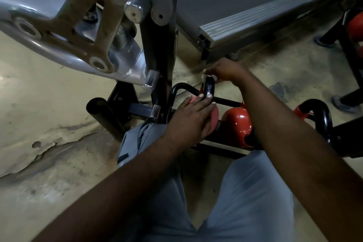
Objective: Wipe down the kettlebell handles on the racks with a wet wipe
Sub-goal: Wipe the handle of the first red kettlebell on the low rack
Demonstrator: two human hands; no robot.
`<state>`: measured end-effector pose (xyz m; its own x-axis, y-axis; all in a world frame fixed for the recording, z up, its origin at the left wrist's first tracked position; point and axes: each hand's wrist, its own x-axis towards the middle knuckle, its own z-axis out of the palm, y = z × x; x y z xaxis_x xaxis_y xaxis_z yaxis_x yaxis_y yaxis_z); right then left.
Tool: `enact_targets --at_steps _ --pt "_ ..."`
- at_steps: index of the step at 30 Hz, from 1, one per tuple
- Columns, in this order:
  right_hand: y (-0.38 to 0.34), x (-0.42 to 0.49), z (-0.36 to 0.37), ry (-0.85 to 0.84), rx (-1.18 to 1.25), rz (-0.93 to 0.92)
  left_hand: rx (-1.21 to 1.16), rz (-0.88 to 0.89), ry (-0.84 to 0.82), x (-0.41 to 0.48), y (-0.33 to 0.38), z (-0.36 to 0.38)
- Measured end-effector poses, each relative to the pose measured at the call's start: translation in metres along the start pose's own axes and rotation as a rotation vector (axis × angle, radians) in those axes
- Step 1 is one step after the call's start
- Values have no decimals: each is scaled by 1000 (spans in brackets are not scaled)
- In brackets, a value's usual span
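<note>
On rack [224, 102], three kettlebells [238, 124]; right hand [225, 72] pinches wipe [204, 76]; left hand [188, 122] flat on handle [208, 87].

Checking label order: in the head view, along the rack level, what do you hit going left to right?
black tube → left hand → red kettlebell → black kettlebell handle. The right hand with its wet wipe overlaps these, so it is omitted.

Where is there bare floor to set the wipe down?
Bare floor lies left of the black base tube, below the silver machine arm; another strip runs between the treadmill deck and the rack. Crowded around the red kettlebells.
</note>
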<state>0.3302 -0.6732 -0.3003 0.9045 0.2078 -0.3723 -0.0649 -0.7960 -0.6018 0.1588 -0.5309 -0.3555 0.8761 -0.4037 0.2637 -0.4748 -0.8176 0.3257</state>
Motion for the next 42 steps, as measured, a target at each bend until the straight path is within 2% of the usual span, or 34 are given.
enact_targets --at_steps 3,5,10,12,15,18,20,24,26,29,33,36,38,40,42 --pt "-30 9 -1 -118 -432 -42 23 4 -21 0 -2 -2" --pt "-47 11 3 -168 -612 -78 36 15 -17 1 -1 -2" --pt "-62 9 19 -232 -745 -48 50 24 -1 1 -1 -3" --pt "-59 9 15 -170 -716 -29 44 19 -8 0 -1 -3" --pt "-37 -2 -1 -6 -446 59 16 2 -15 -1 0 -1" --pt "-4 -26 -2 23 146 199 -23 -7 28 -1 1 -2" --pt "10 -38 12 39 500 226 -33 3 57 0 2 -3" --pt "25 -47 46 190 973 295 -44 0 71 -1 5 -3" --pt "28 -48 57 204 1152 350 -49 0 63 -1 6 -5" --pt "31 -56 61 202 1291 376 -53 4 60 -1 7 -6" --pt "37 -68 56 163 1407 311 -41 -1 53 -1 7 -5" --pt "25 -61 55 215 1336 336 -12 0 15 -1 8 -7" --pt "20 -63 49 248 1176 326 4 4 -23 -4 9 -10" --pt "21 -69 41 283 899 191 -21 -6 -42 -11 8 -14" --pt "13 -72 30 270 488 6 -37 1 -46 -20 12 -19"
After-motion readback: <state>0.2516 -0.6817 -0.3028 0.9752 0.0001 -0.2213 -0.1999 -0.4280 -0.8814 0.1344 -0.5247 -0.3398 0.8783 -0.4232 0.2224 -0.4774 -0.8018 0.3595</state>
